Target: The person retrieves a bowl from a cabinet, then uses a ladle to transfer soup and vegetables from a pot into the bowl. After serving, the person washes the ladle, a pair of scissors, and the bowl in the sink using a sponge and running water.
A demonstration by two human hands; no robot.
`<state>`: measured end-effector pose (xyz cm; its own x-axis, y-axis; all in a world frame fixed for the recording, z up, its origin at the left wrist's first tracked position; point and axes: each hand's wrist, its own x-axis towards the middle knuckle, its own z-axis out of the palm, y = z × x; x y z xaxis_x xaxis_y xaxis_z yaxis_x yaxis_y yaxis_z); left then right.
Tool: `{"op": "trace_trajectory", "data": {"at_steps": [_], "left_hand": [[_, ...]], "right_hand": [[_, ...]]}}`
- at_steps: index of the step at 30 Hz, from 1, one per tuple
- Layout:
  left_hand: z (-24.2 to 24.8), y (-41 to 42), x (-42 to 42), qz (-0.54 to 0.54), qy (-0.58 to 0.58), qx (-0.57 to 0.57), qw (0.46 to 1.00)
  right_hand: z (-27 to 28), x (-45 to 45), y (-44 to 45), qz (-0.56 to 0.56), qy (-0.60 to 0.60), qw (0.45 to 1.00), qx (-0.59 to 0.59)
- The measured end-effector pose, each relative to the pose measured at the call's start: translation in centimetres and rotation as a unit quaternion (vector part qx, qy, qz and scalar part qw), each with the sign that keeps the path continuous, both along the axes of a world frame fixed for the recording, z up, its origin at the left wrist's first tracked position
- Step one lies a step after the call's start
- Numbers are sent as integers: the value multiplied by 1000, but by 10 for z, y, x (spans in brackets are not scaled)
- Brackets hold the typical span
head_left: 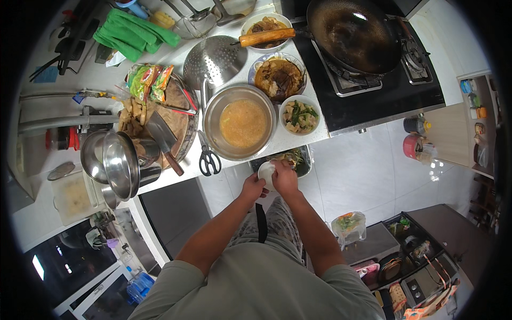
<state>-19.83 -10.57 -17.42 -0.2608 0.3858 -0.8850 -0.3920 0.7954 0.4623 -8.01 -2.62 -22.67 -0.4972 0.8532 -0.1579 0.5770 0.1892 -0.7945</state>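
Observation:
A small white bowl (265,173) is tilted between my two hands, just in front of the counter edge. My left hand (253,187) grips its left side. On the right, my right hand (285,176) curls over the rim, and some of its fingers are hidden. Beneath the hands stands a bin (307,170) with food scraps in it. On the counter ahead is a steel basin (208,132) of cloudy orange-brown liquid. To its right sits a white bowl of meat and green vegetables (300,115). Black-handled kitchen scissors (209,161) lie to its left.
A cleaver (162,130) rests on the round wooden chopping board (185,128), its handle over the counter edge. Steel bowls (120,166) lean at the left. A wok (354,36) sits on the gas stove (400,100), its wooden handle (266,37) reaching over a food bowl.

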Motion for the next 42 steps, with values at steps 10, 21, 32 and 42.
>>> {"op": "trace_trajectory", "data": {"at_steps": [10,21,32,42], "left_hand": [[-3,-19,-8,-53,44,43,997],[17,-15,-15,9,-2,-16,1000],[45,-179,-42,157,3,87,984],[102,-567,-53,776,247,64,576]], "right_hand": [[6,10,-6,285,-108,947,97],[18,0,-3,-130,39,977,164],[-62,68,-10,-59,140,987,51],[-82,60,4,148,-89,952,252]]}}
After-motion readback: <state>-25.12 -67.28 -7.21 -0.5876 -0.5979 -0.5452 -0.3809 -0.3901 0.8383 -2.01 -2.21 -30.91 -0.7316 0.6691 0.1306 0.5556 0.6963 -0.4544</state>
